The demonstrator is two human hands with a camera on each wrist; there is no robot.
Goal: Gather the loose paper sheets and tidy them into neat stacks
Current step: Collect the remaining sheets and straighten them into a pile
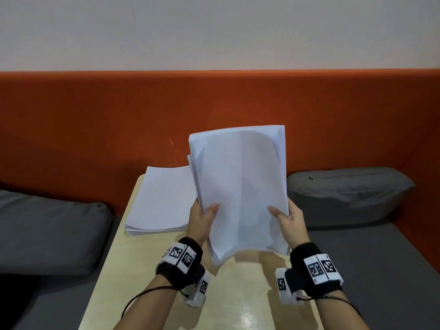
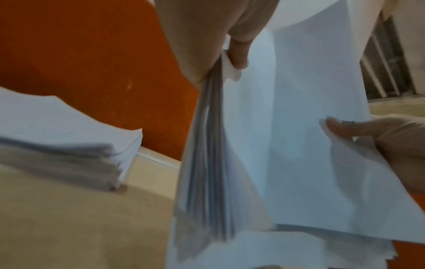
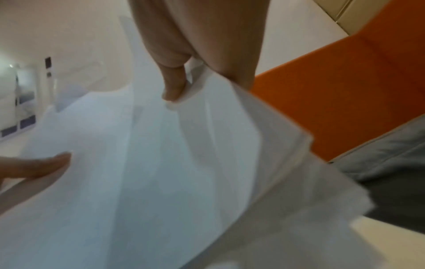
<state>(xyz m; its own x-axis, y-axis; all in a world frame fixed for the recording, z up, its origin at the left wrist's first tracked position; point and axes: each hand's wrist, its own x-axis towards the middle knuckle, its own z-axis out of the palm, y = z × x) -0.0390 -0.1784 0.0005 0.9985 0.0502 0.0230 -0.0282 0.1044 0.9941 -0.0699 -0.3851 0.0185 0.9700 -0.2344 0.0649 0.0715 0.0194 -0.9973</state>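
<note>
Soft, even indoor light fills the room, dim rather than bright. A pale glare patch sits on the glossy light wooden table (image 1: pixel 247 315), and the raised sheaf of white paper sheets (image 1: pixel 240 186) shows faint grey shadows across its face. The head view bends at its edges. Both wrist views are smeared with blur, the paper edges indistinct.

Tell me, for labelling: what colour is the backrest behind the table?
Orange backrest, clearest in the head view.
</note>
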